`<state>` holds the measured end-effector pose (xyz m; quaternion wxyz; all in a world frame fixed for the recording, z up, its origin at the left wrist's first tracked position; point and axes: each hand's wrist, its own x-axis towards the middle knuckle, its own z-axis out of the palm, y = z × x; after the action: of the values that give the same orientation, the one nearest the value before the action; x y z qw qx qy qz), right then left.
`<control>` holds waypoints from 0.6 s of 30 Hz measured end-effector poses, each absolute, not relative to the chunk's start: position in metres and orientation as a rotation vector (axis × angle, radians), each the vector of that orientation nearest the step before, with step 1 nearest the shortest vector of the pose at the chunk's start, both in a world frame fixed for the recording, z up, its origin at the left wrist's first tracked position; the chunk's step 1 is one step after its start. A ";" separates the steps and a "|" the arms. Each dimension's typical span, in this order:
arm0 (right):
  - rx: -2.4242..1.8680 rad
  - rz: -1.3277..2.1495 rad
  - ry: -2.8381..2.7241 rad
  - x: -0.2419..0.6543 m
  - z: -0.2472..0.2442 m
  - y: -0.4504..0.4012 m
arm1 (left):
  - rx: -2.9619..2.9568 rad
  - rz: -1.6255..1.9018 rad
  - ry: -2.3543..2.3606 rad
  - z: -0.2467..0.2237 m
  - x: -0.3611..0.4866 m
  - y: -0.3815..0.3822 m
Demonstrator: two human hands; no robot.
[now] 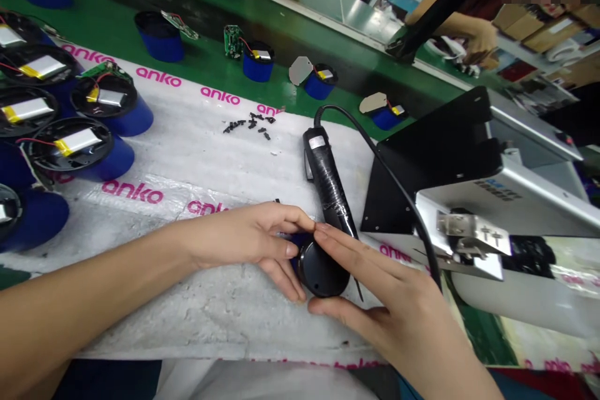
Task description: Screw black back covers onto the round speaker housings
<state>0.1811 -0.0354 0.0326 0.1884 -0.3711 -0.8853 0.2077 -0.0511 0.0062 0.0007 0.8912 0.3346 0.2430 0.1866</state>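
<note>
Near the front of the bench a small blue cylinder with a round black end lies tilted between my hands, that black face turned towards me. My left hand grips its blue side, most of which the fingers hide. From the other side, my right hand holds the black end, fingertips over the top edge and thumb below. Just behind lies a black electric screwdriver wrapped in tape, its thin bit showing beside the cylinder. Several small black pieces are scattered on the white foam sheet farther back.
Blue cylinders with silver batteries crowd the left. More, with circuit boards, line the green bench behind. A screw-feeding machine with a black panel stands at right, a cable passing before it. Across the bench is another person's hand.
</note>
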 end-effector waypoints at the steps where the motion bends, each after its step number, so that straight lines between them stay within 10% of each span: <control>1: -1.049 0.575 -2.490 0.181 0.032 -0.036 | 0.698 0.387 0.506 0.001 -0.051 0.007; 18: -1.488 0.479 -2.241 0.183 -0.005 -0.043 | 0.984 0.364 0.805 0.017 -0.034 -0.011</control>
<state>0.1833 -0.0427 -0.0046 0.2033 -0.5332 -0.8031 0.1715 -0.0340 -0.0112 0.0171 0.7893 0.4570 0.3737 0.1689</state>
